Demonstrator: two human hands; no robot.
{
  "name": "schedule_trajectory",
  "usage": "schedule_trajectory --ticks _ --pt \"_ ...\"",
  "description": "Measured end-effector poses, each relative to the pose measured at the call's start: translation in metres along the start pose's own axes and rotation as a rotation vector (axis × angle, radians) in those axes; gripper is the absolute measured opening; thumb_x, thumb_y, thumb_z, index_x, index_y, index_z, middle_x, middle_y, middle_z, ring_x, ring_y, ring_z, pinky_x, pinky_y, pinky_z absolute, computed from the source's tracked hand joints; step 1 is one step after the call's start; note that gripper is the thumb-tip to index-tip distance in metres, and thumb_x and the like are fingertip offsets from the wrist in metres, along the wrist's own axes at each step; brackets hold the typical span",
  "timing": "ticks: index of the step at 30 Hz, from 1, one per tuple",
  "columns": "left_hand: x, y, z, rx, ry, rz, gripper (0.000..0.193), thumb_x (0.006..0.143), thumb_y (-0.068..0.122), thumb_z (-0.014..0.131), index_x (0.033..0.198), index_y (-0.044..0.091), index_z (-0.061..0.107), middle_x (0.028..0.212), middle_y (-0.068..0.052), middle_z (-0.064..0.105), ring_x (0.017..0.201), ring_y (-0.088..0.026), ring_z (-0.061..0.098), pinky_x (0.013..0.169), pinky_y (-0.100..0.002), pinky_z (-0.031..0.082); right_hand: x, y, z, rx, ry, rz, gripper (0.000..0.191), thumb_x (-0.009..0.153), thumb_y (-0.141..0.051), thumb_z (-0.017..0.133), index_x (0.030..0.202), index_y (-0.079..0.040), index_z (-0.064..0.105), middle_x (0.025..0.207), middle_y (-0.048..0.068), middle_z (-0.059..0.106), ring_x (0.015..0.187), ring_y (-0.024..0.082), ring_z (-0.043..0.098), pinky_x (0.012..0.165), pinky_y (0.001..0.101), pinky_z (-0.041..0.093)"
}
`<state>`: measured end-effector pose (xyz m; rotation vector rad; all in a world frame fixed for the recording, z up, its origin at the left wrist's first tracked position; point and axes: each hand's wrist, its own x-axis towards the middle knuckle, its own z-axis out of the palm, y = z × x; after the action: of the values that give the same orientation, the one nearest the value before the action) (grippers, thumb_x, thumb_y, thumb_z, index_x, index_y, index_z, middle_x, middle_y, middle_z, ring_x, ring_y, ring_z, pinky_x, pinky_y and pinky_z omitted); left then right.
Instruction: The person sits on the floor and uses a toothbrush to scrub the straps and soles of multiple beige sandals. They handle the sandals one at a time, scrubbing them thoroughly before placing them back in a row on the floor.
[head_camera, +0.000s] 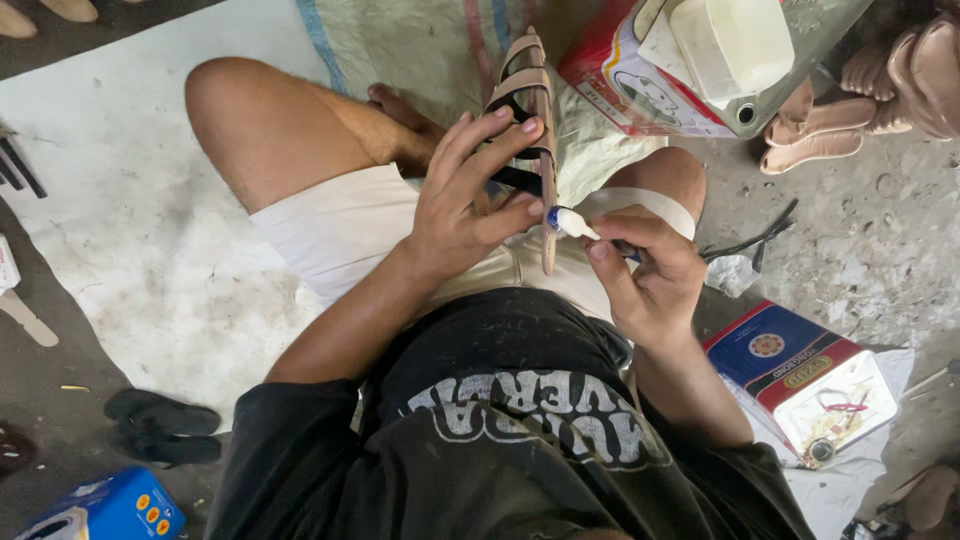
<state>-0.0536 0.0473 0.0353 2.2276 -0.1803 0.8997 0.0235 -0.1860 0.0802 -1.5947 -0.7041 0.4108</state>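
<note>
Glue is being laid on a tan strappy sandal (530, 110) held over the person's lap, above the sacking on the floor. The left hand (465, 200) grips its straps, fingers curled round them. The right hand (645, 275) pinches a small glue tube (572, 224), nozzle touching the sole edge; next calls for a steady bead.

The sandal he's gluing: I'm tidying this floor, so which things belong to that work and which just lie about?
In use: left hand holding strappy sandal; right hand holding glue applicator.

Lying about: black flip-flops, red-and-blue tin, tan soles, blue box.
</note>
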Motion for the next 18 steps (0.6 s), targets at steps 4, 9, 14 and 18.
schedule_trajectory --ticks 4,9,14,18 --pt "0.002 0.002 0.000 -0.004 -0.002 -0.061 0.042 0.089 0.013 0.086 0.120 0.027 0.060 0.148 -0.015 0.055 0.139 -0.041 0.053 0.116 -0.061 0.047 0.003 -0.003 -0.005 -0.072 -0.033 -0.050 0.015 0.103 0.005 0.068 0.117 0.004 0.063 0.114 0.015 0.069 0.095 0.017 0.070 0.085 0.0280 0.057" --pt "0.006 0.006 -0.004 -0.034 0.013 -0.084 0.047 0.090 0.005 0.086 0.127 0.021 0.061 0.153 -0.013 0.052 0.141 -0.039 0.052 0.117 -0.054 0.048 0.012 -0.008 -0.010 -0.120 -0.046 -0.081 0.011 0.100 0.005 0.068 0.111 0.004 0.065 0.110 0.017 0.070 0.090 0.018 0.069 0.079 0.0262 0.054" --pt "0.009 0.010 -0.008 -0.207 -0.063 -0.168 0.065 0.091 0.009 0.086 0.141 0.019 0.046 0.159 -0.012 0.047 0.142 -0.039 0.051 0.118 -0.047 0.049 0.022 -0.013 -0.014 -0.186 -0.086 -0.136 0.013 0.098 0.007 0.069 0.109 0.003 0.065 0.103 0.015 0.070 0.088 0.019 0.068 0.078 0.0262 0.053" --pt "0.013 0.014 -0.008 -0.320 -0.152 -0.141 0.072 0.095 0.013 0.086 0.148 0.024 0.038 0.162 -0.009 0.047 0.143 -0.036 0.052 0.119 -0.043 0.050 0.030 -0.018 -0.010 -0.076 0.049 -0.064 0.015 0.105 0.007 0.066 0.119 0.003 0.062 0.106 0.015 0.069 0.089 0.018 0.068 0.081 0.0261 0.053"
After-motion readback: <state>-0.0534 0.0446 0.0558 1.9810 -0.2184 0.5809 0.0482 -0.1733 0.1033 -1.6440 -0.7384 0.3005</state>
